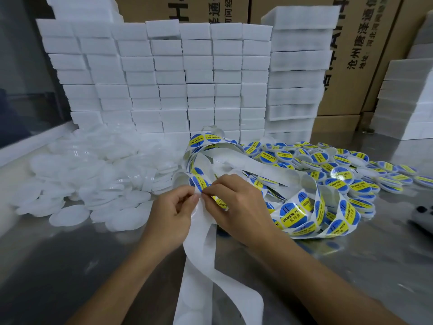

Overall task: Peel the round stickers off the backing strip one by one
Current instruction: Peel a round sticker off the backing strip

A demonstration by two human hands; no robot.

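Head view, both hands' fingers (203, 193) pinching sticker (201, 182) on backing strip (201, 233)

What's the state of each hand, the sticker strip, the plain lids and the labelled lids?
left hand: pinching the backing strip
right hand: pinching a round sticker
backing strip: bare below the hands, trailing toward the camera
plain lids: heaped loosely, no stickers
labelled lids: piled, stickers applied

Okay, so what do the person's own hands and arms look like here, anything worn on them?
Both forearms are bare all the way to the bottom edge of the picture, with no sleeves in view. The left hand and the right hand wear no gloves, and no rings, watch or bracelet show.
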